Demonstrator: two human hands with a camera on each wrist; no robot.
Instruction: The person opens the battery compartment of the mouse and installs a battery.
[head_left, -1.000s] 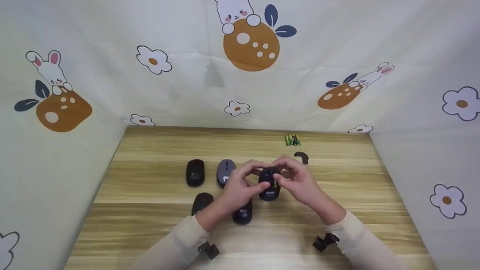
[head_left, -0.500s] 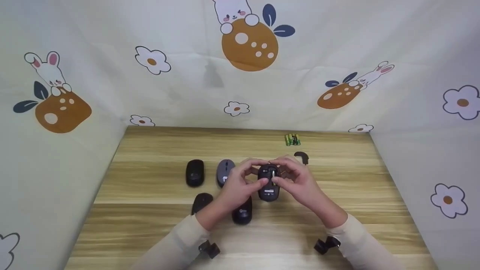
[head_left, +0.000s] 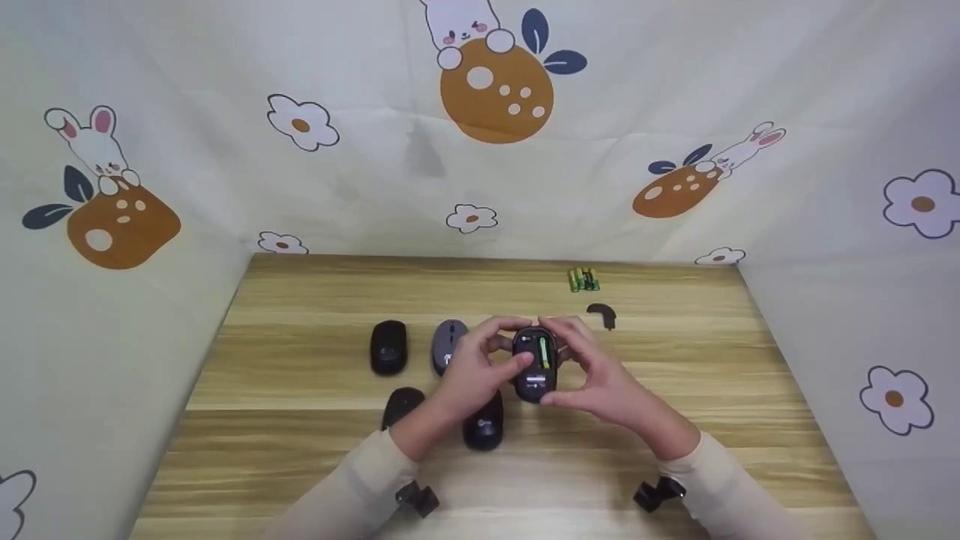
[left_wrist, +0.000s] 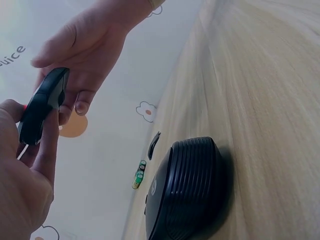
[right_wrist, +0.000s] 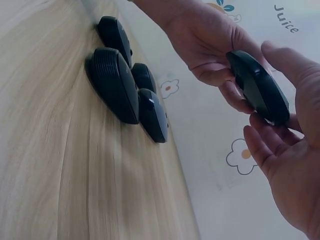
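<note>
A black computer mouse is held up over the table, underside toward the head camera. Its battery slot is uncovered, and a green battery lies lengthwise in it. My left hand grips the mouse from the left, thumb across the underside and fingers along the far edge. On the other side, my right hand spans the mouse between fingers at its far end and a thumb at the near corner. In the right wrist view the right fingertips are right at the mouse's end.
A dark curved cover lies behind the right hand, with several green batteries further back. To the left stand a black mouse, a grey mouse, and two more black mice, one below the left wrist. Patterned cloth encloses the table.
My right thumb has moved off the battery and down to the mouse's near corner, exposing the whole slot. The mouse has tilted to show its underside more fully.
</note>
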